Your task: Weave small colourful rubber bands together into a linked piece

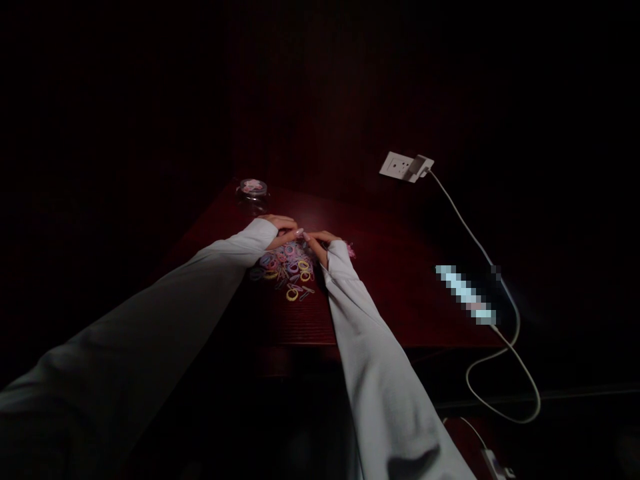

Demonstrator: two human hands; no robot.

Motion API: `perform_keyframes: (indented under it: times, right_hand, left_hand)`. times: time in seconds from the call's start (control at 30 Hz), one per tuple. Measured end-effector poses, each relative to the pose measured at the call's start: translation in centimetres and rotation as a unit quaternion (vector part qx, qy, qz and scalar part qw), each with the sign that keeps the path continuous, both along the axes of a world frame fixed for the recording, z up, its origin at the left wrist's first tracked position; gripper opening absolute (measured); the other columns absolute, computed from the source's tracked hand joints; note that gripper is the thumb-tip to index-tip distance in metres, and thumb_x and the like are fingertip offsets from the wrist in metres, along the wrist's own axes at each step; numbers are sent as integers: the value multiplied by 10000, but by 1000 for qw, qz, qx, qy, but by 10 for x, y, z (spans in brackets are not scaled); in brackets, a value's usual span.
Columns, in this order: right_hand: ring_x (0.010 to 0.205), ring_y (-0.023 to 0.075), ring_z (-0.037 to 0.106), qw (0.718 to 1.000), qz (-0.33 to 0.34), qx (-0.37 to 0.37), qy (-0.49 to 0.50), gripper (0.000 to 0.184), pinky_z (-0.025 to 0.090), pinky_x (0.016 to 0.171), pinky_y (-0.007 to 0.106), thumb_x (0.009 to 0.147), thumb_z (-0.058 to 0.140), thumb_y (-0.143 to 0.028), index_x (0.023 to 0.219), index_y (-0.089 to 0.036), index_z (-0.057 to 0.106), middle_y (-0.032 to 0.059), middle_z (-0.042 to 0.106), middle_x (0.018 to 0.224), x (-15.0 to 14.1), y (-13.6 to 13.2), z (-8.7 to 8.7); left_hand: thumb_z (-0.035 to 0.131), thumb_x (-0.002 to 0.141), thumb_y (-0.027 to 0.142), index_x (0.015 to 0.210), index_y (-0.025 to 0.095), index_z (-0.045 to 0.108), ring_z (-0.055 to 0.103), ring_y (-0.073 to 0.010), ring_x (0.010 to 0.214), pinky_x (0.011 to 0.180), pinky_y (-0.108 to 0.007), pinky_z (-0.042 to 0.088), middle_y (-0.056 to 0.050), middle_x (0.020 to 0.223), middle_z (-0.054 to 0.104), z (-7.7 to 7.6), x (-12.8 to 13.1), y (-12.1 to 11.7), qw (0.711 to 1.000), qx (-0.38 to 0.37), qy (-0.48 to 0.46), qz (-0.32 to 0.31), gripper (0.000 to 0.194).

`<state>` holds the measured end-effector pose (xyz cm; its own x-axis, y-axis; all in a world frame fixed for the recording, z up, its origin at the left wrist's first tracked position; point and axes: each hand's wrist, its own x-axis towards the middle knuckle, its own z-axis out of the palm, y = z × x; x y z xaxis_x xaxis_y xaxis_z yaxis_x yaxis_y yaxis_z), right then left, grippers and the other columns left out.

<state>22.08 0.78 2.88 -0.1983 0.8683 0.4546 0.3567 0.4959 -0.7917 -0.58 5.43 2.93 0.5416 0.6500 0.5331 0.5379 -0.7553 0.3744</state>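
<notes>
My left hand [281,227] and my right hand [321,243] meet over the far side of a loose pile of hair ties and hair clips [287,261] on the table. The fingers of both are drawn together, and their tips nearly touch. Whatever lies between them is too small and dark to make out. The pile mixes pink, purple, blue and yellow pieces. A yellow hair tie [292,295] lies at its near edge, beside a small snap clip [307,291]. Something pink [351,250] shows just past my right wrist.
A clear round jar [253,193] with a pink-patterned lid stands at the table's far left. On the right lies a lit, blurred-out phone [465,293] with a white cable [463,223] running to a charger in the wall socket [399,167]. The dark red table [385,307] fades into shadow.
</notes>
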Motion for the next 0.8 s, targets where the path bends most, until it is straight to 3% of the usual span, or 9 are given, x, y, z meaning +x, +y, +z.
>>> perform_keyframes:
  times: [0.3,0.57,0.8]
  right_hand:
    - [874,234,691,1000,-13,8,-21,379,565,891,368,990,733,-604,893,-263,866,50,794,877,1,3,-1]
    - [828,208,668,1000,-1,-6,-17,248,559,824,338,937,764,-504,905,-271,845,37,802,928,-1,17,-18]
    - [878,229,710,1000,-8,-21,-13,398,567,883,364,929,769,-660,832,-280,839,42,803,890,-2,24,-22]
  left_hand:
    - [567,1074,453,853,200,740,553,-135,682,669,-260,394,-7,789,679,5,3,-6,1000,-9,-15,-4,378]
    - [568,1061,440,859,203,779,547,-142,676,651,-271,381,-2,734,642,-3,5,2,1000,3,-12,15,376]
    - [555,1061,439,843,203,762,559,-150,691,654,-279,366,-7,747,644,-12,6,12,1000,9,-9,19,382]
